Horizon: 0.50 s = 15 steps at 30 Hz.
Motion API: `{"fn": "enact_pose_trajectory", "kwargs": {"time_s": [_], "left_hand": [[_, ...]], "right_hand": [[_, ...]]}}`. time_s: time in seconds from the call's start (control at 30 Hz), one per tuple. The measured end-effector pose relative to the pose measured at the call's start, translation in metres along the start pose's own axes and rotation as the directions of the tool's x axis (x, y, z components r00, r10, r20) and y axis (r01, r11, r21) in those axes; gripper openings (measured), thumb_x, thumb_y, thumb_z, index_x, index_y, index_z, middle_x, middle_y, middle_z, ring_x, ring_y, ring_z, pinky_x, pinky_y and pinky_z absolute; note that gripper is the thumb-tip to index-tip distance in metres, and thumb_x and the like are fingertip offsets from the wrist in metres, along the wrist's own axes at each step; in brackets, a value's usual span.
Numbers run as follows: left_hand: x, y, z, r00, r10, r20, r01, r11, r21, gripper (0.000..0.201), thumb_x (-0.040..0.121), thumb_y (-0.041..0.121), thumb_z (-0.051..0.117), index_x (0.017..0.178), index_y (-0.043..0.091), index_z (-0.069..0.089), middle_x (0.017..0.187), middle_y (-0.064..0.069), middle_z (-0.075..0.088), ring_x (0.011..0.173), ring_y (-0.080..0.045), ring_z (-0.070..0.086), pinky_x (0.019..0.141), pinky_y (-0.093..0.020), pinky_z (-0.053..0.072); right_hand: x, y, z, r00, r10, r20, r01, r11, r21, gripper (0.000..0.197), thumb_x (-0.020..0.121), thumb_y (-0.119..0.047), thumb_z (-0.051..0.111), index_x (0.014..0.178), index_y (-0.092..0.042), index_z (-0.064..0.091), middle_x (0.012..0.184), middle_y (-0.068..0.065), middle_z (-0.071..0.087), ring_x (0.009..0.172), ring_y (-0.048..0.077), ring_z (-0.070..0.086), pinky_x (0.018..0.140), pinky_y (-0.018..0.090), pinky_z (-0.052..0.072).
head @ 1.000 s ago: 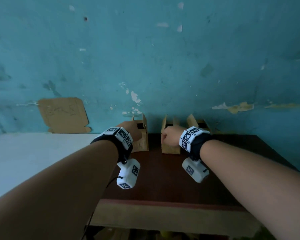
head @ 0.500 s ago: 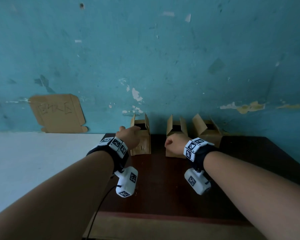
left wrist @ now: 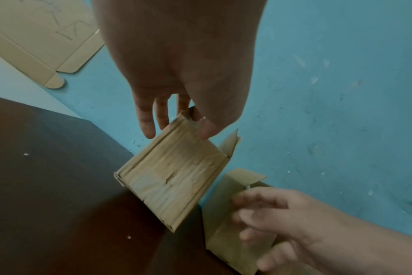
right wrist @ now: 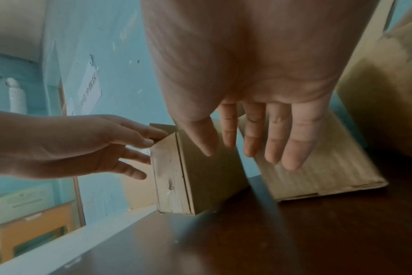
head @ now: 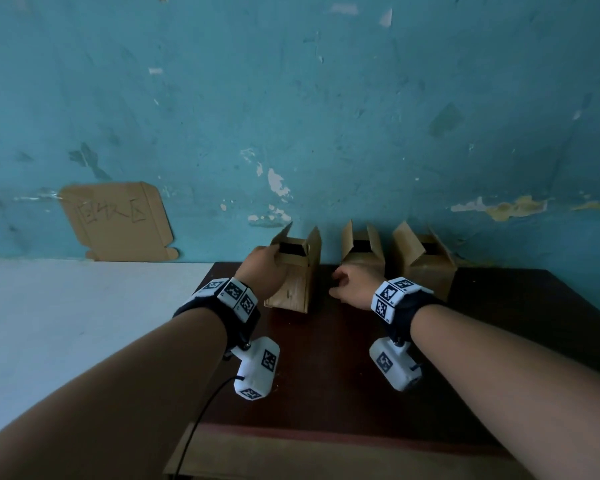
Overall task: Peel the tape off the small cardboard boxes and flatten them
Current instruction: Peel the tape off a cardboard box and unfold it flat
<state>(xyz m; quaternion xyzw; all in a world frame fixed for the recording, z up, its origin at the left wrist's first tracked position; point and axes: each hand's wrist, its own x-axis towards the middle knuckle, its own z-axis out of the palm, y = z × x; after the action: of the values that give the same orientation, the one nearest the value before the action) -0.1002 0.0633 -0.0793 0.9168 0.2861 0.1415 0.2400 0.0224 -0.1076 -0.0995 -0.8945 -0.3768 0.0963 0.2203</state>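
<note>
Three small open-topped cardboard boxes stand in a row on the dark brown table [head: 326, 382] against the teal wall. My left hand [head: 260, 268] pinches the top front edge of the left box [head: 293, 287], thumb on the front face [left wrist: 174, 176], fingers behind the flap. That box leans, its bottom toward me. My right hand [head: 350, 289] hovers open between the left box and the middle box [head: 361, 252], fingers [right wrist: 294, 148] extended and holding nothing. The right box [head: 423, 268] stands untouched. Tape is not clearly visible.
A flattened cardboard sheet [head: 118, 220] with handwriting leans on the wall above a white surface [head: 66, 323] left of the table. The wall sits directly behind the boxes. The table's front edge [head: 326, 441] is near me.
My right hand was a fist at the middle box; it has opened and drifted left toward the left box. My left hand has taken the left box's top edge and tipped it.
</note>
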Motion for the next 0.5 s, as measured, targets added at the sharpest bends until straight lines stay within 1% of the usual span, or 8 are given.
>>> {"fn": "enact_pose_trajectory", "kwargs": {"time_s": [0.07,0.17,0.23,0.27,0.3,0.37,0.43,0.5], "left_hand": [[-0.01,0.009,-0.005,1.0,0.025,-0.012,-0.026,0.999,-0.047,0.049,0.098,0.012,0.05,0.146,0.006,0.05,0.148,-0.018,0.051,0.135,-0.034,0.049,0.108,-0.036,0.04],[-0.024,0.019,-0.012,0.997,0.072,-0.038,-0.076,0.99,-0.117,0.049,0.1,0.01,0.051,0.149,0.009,0.05,0.149,-0.015,0.052,0.135,-0.031,0.051,0.099,-0.027,0.04],[-0.032,0.021,-0.015,0.993,0.099,-0.057,-0.106,0.984,-0.143,0.051,0.099,0.011,0.052,0.15,0.013,0.05,0.148,-0.011,0.055,0.133,-0.027,0.053,0.092,-0.022,0.038],[-0.035,0.023,-0.017,0.992,0.108,-0.069,-0.118,0.981,-0.154,0.051,0.099,0.011,0.053,0.149,0.015,0.051,0.148,-0.008,0.055,0.134,-0.025,0.053,0.094,-0.022,0.038],[-0.039,0.025,-0.018,0.99,0.119,-0.082,-0.131,0.977,-0.167,0.05,0.099,0.013,0.052,0.149,0.017,0.052,0.15,-0.006,0.054,0.135,-0.024,0.052,0.099,-0.022,0.039],[-0.047,0.03,-0.02,0.982,0.164,-0.099,-0.18,0.966,-0.184,0.049,0.1,0.016,0.053,0.148,0.019,0.053,0.151,-0.004,0.052,0.133,-0.023,0.053,0.108,-0.029,0.043],[-0.056,0.037,-0.021,0.973,0.205,-0.106,-0.222,0.955,-0.195,0.048,0.099,0.018,0.054,0.147,0.021,0.055,0.15,-0.004,0.053,0.13,-0.024,0.057,0.109,-0.036,0.046],[-0.064,0.046,-0.02,0.965,0.235,-0.116,-0.255,0.943,-0.212,0.05,0.096,0.015,0.055,0.145,0.024,0.057,0.146,-0.004,0.054,0.128,-0.024,0.057,0.108,-0.033,0.045]], "right_hand": [[-0.006,-0.009,0.002,0.999,-0.031,0.019,0.029,0.996,0.09,0.059,0.09,-0.049,0.067,0.139,-0.019,0.055,0.132,-0.004,0.061,0.119,0.02,0.06,0.094,0.03,0.049],[-0.016,-0.024,0.006,0.998,-0.05,0.041,0.036,0.957,0.288,0.06,0.09,-0.051,0.067,0.139,-0.021,0.052,0.129,-0.005,0.061,0.123,0.022,0.058,0.093,0.03,0.046],[-0.024,-0.031,0.006,0.999,-0.008,0.035,-0.007,0.907,0.421,0.078,0.088,-0.056,0.067,0.15,-0.02,0.036,0.138,0.0,0.057,0.125,0.026,0.057,0.097,0.037,0.049],[-0.027,-0.034,0.005,0.999,0.026,0.023,-0.034,0.868,0.496,0.09,0.087,-0.057,0.067,0.156,-0.02,0.024,0.144,0.002,0.052,0.13,0.028,0.053,0.101,0.041,0.048],[-0.029,-0.035,0.003,0.999,0.053,0.006,-0.047,0.821,0.569,0.098,0.085,-0.058,0.068,0.158,-0.02,0.015,0.15,0.002,0.046,0.134,0.029,0.049,0.106,0.045,0.046],[-0.033,-0.037,-0.003,0.994,0.102,-0.03,-0.057,0.749,0.66,0.106,0.081,-0.062,0.071,0.159,-0.024,0.011,0.157,0.004,0.04,0.138,0.03,0.046,0.109,0.052,0.043],[-0.042,-0.04,-0.006,0.989,0.138,-0.047,-0.064,0.702,0.709,0.109,0.077,-0.062,0.075,0.159,-0.031,0.009,0.155,0.005,0.041,0.135,0.031,0.049,0.107,0.054,0.046],[-0.051,-0.042,-0.009,0.989,0.134,-0.067,-0.038,0.66,0.75,0.109,0.08,-0.055,0.077,0.158,-0.034,0.004,0.15,0.005,0.046,0.127,0.03,0.055,0.103,0.055,0.048]]}}
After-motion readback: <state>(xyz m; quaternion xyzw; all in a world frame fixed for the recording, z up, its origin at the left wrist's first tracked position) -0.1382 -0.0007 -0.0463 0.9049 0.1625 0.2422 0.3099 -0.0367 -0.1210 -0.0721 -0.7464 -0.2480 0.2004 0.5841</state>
